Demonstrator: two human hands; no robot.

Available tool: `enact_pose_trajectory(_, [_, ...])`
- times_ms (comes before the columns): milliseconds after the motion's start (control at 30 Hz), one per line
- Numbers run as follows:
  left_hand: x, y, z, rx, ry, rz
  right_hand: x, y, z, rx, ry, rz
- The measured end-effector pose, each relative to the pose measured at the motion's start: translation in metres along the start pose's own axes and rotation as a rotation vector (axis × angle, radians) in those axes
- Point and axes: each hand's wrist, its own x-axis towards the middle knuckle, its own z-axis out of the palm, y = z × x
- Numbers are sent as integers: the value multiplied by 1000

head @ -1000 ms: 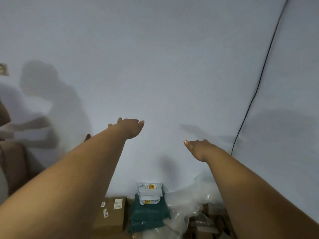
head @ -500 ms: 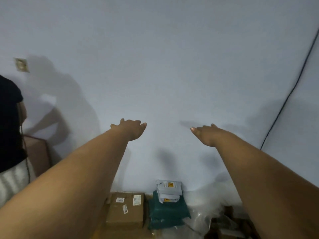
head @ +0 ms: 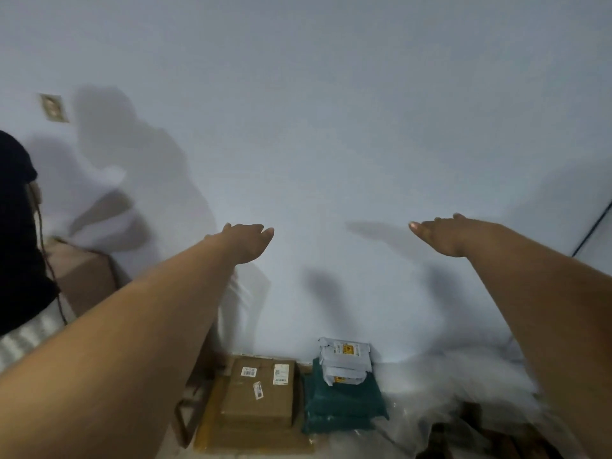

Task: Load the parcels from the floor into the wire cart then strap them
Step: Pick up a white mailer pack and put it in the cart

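Note:
Both my arms stretch forward toward a pale wall. My left hand (head: 246,241) and my right hand (head: 443,235) are flat, palms down, fingers straight, holding nothing. Far below them on the floor by the wall lie parcels: a brown cardboard box (head: 261,392) with white labels on a larger flat carton, a dark green bag parcel (head: 341,404), and two small grey mailers (head: 346,359) stacked on the green one. No wire cart or strap is in view.
Clear plastic wrap (head: 440,409) lies crumpled at the lower right over dark items. A person in dark clothing (head: 18,236) stands at the left edge beside a brown box (head: 82,279). A black cable (head: 592,231) runs down the wall at right.
The view has swung left and down, so more of the parcels shows. My hands have drifted wider apart and stayed flat and empty. The person at left came into view.

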Motion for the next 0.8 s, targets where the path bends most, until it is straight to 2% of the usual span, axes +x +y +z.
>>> enact_pose_trajectory(233, [78, 55, 11, 29, 20, 47, 95, 38, 9, 57, -14, -55])
enact_pose_trajectory(567, [163, 136, 39, 34, 1, -13, 238, 101, 53, 163, -61, -81])
enact_pose_trajectory(800, [209, 157, 71, 17, -106, -5, 290, 114, 90, 164, -104, -51])
